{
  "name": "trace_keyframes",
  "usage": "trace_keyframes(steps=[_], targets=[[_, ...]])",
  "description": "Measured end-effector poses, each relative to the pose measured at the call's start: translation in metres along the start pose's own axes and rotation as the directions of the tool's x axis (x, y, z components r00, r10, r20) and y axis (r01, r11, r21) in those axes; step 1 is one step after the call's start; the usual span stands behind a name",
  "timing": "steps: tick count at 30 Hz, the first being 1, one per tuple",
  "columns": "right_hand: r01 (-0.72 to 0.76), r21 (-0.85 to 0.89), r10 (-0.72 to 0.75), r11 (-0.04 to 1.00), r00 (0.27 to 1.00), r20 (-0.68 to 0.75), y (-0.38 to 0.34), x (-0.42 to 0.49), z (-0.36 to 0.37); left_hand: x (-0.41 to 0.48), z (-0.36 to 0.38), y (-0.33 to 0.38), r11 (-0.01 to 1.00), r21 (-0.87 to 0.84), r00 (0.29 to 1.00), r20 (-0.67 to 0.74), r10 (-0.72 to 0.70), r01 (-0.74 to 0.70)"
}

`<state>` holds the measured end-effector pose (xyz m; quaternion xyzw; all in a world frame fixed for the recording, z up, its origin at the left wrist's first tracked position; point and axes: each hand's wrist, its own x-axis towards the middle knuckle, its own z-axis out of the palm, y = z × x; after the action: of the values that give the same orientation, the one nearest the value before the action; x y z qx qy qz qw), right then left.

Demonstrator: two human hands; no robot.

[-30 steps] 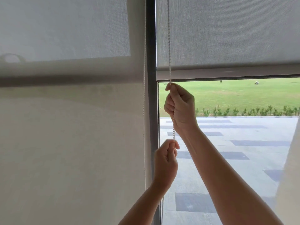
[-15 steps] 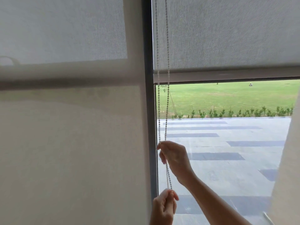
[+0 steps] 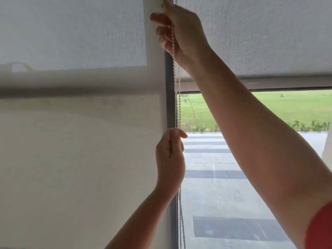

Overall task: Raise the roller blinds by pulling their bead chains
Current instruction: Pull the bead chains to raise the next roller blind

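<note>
White bead chain [image 3: 179,112], two strands, is hanging along the dark frame [image 3: 170,105] between two roller blinds [image 3: 260,36]. You're pinching it high with your right hand [image 3: 181,31] and gripping it lower with your left hand [image 3: 170,159], fingers closed.

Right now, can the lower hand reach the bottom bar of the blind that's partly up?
Probably yes. The left hand pinches the bead chain just below the right blind's bottom bar. Only open air lies between them, though the right hand's forearm crosses in front of the bar.
</note>
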<state>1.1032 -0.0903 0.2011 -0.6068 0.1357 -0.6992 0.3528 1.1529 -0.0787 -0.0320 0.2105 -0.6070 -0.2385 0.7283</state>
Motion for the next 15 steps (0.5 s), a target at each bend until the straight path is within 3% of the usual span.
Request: trace_keyframes(steps=[4, 6, 15], targets=[[0.211, 0.046, -0.198, 0.976, 0.960, -0.196, -0.004, 0.001, -0.003, -0.006, -0.004, -0.018, 0.993, 0.113, 0.999, 0.038, 0.027, -0.031], [0.251, 0.098, -0.221, 0.963, 0.944, -0.245, -0.002, -0.005, -0.010, -0.008, -0.007, -0.028, 0.988, 0.145, 0.998, 0.050, 0.040, -0.047], [0.124, 0.031, -0.112, 0.992, 0.957, -0.268, 0.059, -0.058, -0.039, -0.066, -0.006, -0.089, 0.962, 0.273, 0.990, 0.133, -0.037, -0.001]])
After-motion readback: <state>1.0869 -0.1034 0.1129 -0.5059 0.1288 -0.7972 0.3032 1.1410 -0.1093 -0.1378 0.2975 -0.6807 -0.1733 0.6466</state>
